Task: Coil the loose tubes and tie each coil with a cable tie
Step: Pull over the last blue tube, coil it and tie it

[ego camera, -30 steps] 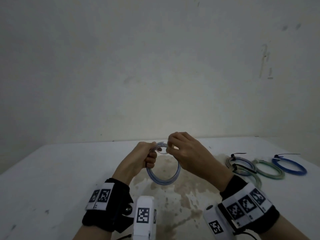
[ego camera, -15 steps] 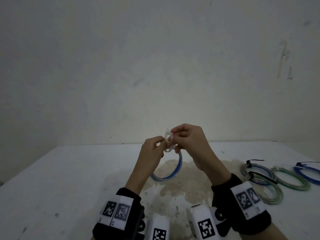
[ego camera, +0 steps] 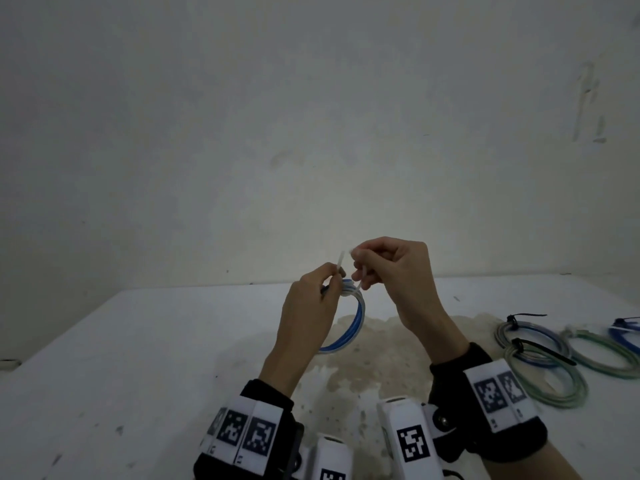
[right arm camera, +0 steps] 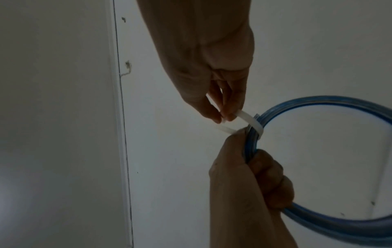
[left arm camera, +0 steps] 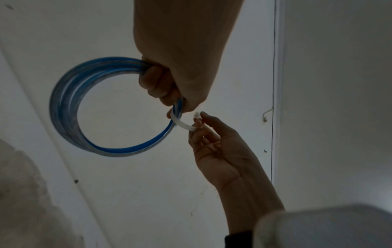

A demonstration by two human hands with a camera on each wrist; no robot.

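Mid-frame, left hand (ego camera: 308,306) is gripping the blue coil (left arm camera: 70,104) while right hand (ego camera: 391,271) fingers are pinching the white cable tie (right arm camera: 250,120); I'd be feeding the tail into the head squarely, keeping the loops bunched.

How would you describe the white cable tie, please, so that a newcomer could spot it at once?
Above the white table, the left hand grips a coil of blue tubing. The translucent white plastic cable tie loops round it, one end pinched by the right hand. The coils lying on the table mostly carry black ties.
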